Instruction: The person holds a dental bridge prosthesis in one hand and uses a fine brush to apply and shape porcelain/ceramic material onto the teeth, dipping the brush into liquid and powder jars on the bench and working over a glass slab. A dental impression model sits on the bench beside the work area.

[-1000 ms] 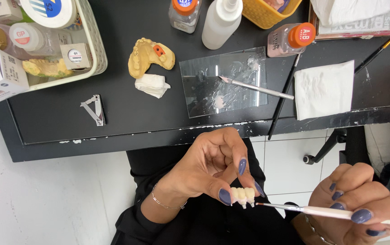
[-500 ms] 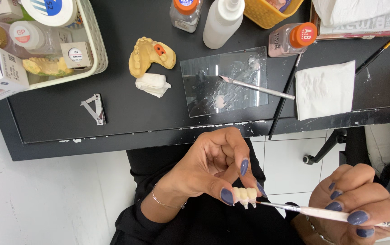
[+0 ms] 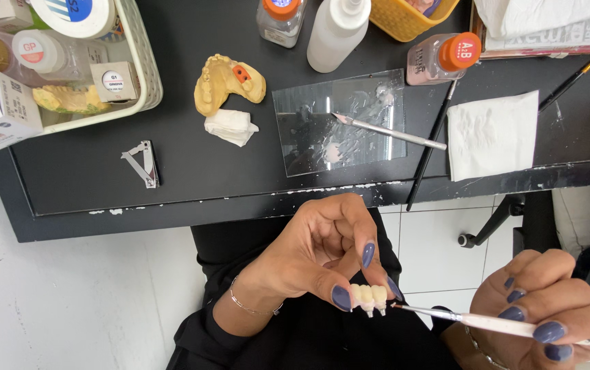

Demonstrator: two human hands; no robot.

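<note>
Here, lowest in view, the right hand (image 3: pixel 548 315) grips a thin white-handled brush (image 3: pixel 487 321), its tip just beside a small white dental bridge (image 3: pixel 369 298) of 3 teeth. The left hand (image 3: pixel 322 250) pinches that bridge between thumb and fingertips, held over the lap below the desk edge. Farther off, on the black desk (image 3: pixel 192 178), a clear glass slab (image 3: pixel 343 123) carries a metal-handled instrument (image 3: pixel 384 130), with a white tissue (image 3: pixel 492 133) to its right and a yellow plaster jaw model (image 3: pixel 226 81) to its left. Beyond stand 2 orange-capped bottles (image 3: pixel 442 58) and a white squeeze bottle (image 3: pixel 336 31); a white basket (image 3: pixel 145 75) sits far left.
</note>
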